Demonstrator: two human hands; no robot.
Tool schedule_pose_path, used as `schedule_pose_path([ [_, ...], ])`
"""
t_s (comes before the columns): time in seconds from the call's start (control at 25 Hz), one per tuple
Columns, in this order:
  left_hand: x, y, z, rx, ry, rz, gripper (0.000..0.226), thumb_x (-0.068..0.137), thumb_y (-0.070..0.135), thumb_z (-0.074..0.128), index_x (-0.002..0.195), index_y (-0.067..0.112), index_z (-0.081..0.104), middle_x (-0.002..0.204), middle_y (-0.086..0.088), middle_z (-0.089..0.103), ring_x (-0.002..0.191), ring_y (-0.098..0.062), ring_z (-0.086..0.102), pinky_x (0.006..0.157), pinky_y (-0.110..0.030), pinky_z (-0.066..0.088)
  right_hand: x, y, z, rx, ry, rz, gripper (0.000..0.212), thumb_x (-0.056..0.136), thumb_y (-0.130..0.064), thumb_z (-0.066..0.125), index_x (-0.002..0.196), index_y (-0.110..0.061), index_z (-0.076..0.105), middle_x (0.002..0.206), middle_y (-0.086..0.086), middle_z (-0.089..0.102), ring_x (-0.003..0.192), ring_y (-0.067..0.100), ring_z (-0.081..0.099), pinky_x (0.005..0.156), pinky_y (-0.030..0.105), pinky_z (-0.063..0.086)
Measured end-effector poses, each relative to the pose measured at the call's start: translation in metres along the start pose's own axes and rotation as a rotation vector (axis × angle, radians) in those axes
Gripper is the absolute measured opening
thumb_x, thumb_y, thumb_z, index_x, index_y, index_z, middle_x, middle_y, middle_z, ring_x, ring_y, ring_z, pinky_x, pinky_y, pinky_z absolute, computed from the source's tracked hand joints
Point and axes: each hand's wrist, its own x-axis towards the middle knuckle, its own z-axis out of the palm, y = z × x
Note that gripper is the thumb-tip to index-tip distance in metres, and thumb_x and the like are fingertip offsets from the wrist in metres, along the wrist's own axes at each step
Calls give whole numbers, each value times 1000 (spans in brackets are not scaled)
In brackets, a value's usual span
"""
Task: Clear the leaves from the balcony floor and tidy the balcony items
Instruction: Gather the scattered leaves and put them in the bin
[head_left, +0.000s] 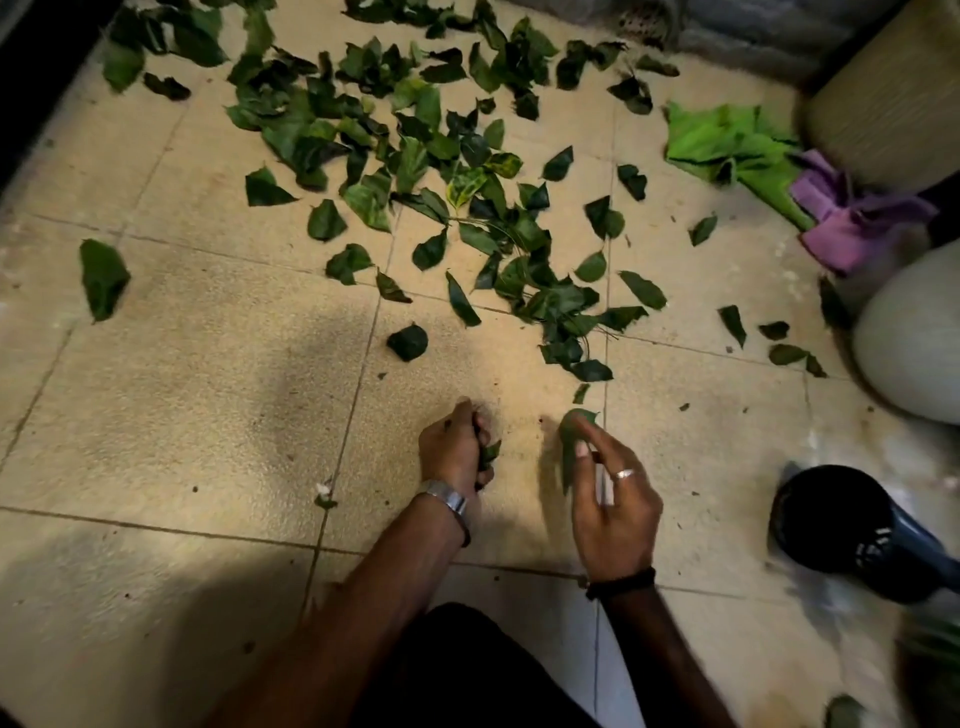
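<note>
Many dark green leaves (410, 156) lie scattered over the beige tiled balcony floor (208, 389), thickest at the top middle. My left hand (454, 452), with a metal watch on the wrist, is closed around a small bunch of leaves (488, 453) just above the floor. My right hand (608, 499), wearing a ring and a dark wristband, pinches a single long green leaf (571, 441) between thumb and fingers. A curled leaf (408, 342) lies just beyond both hands.
A bright green cloth (727, 143) and a purple cloth (852, 223) lie at the right. Beside them stand a woven beige container (893, 88), a pale round pot (914, 338) and a black pot-like object (841, 525). A dark wall (36, 78) borders the left.
</note>
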Motion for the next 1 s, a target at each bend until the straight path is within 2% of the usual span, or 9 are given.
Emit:
schedule_pose_path([
  [0.16,8,1,-7,-114,-49,-60,34,99,32,54,68,17,56,49,6,47,32,-8,31,33,-14,17,-9,53,-3,-319,-299,-6,37,94,-21,62,131,-15,65,140,2,57,122,21,53,103,29,44],
  [0.24,11,3,-9,-136,-99,-64,33,99,32,53,71,17,56,52,5,46,33,-8,31,32,-15,18,-8,58,-1,-306,-294,-78,31,90,-4,67,118,-15,73,127,1,65,111,22,61,99,21,44],
  [0.32,16,4,-12,-156,-151,-53,31,100,31,52,73,16,58,55,5,48,34,-8,31,32,-15,19,7,47,-5,-189,-261,-12,37,85,7,69,109,-20,74,113,-5,69,101,20,68,95,20,48],
  [0.44,13,4,-13,-153,-242,-3,28,100,30,50,80,15,63,69,1,61,35,-7,36,31,-15,21,30,6,2,18,-134,25,25,86,1,72,101,-18,77,105,-3,71,97,11,68,88,19,52],
  [0.56,4,4,-11,-97,-266,27,33,101,34,46,91,12,69,83,-6,72,46,-14,55,37,-18,37,24,-32,32,0,-236,-120,22,87,0,69,102,-13,77,106,1,70,99,13,63,86,24,52],
  [0.68,3,12,-23,-19,-33,157,34,100,27,53,87,2,71,81,-13,73,68,-20,67,60,-25,52,19,-51,56,-36,-501,-206,32,84,-6,57,107,-17,76,112,-5,72,110,16,58,92,33,51],
  [0.76,9,22,-43,-6,154,285,34,99,20,55,71,4,64,62,-6,65,55,-11,59,56,-24,46,22,-66,62,104,-647,-194,40,83,-6,54,114,-20,74,112,-8,72,110,15,58,94,30,50],
  [0.88,14,45,-69,-6,340,326,42,100,29,54,60,14,56,48,3,50,45,-14,46,45,-21,34,46,-80,77,186,-561,-163,35,86,-13,51,107,-22,77,105,-8,74,101,12,63,90,35,54],
  [1.0,17,59,-83,-75,376,258,40,98,35,55,62,18,50,55,-1,43,46,-17,37,38,-14,26,82,-71,117,-62,-645,-216,36,92,-14,52,122,-19,71,138,1,59,126,17,51,110,37,41],
])
